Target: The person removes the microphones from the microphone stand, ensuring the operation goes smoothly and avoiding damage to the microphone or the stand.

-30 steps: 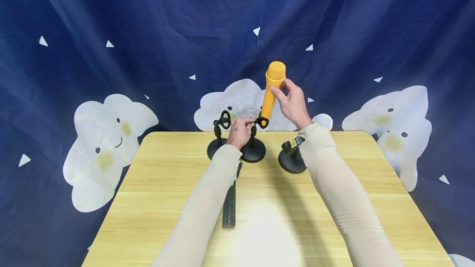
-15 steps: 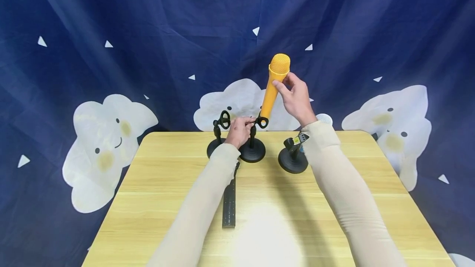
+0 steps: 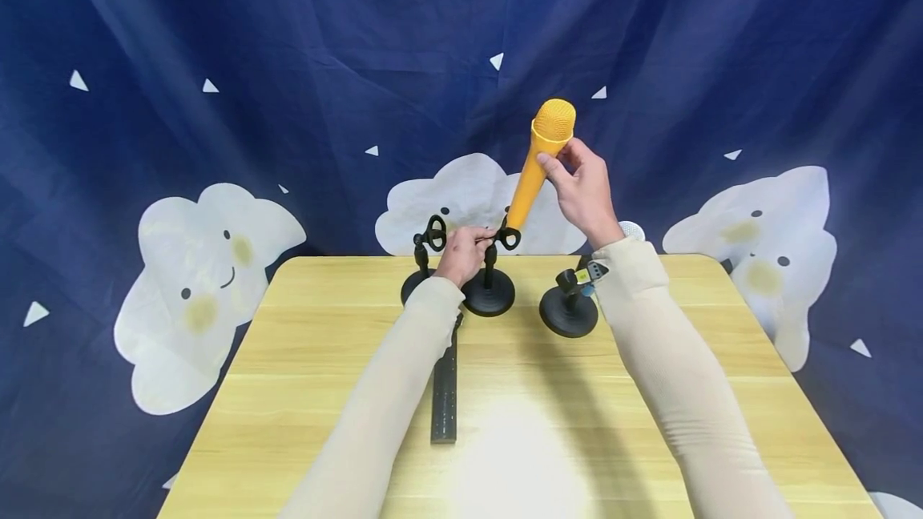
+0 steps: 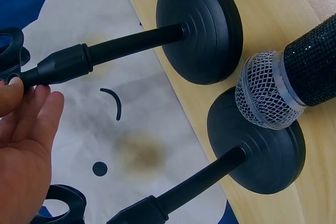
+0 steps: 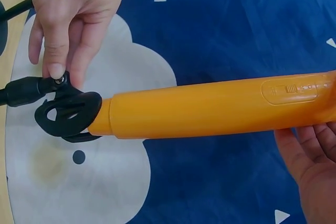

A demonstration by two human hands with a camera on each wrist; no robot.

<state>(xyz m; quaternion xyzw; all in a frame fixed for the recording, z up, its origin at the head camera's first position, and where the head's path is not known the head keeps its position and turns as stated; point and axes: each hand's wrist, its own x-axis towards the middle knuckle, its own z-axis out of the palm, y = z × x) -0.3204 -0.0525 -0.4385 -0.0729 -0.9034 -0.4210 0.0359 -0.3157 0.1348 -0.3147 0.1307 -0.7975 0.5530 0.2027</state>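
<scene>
My right hand holds a yellow microphone by its upper handle, just below the mesh head. The microphone leans to the right. Its narrow bottom end meets the black ring clip of the middle microphone stand; how deep it sits in the clip is hard to tell. My left hand pinches the joint under that clip between thumb and fingers, by a small screw. To its left stands another black stand with a bare ring clip, its base partly hidden by my left hand.
A black glittery microphone with a silver mesh head lies on the wooden table, partly under my left forearm. A third stand stands right, its clip beside my right wrist. A silver-white mesh head shows behind that wrist.
My right hand has moved up and to the right with the yellow microphone, which tilts further right. Its lower end has drawn upward in the ring clip. My left hand keeps its pinch.
</scene>
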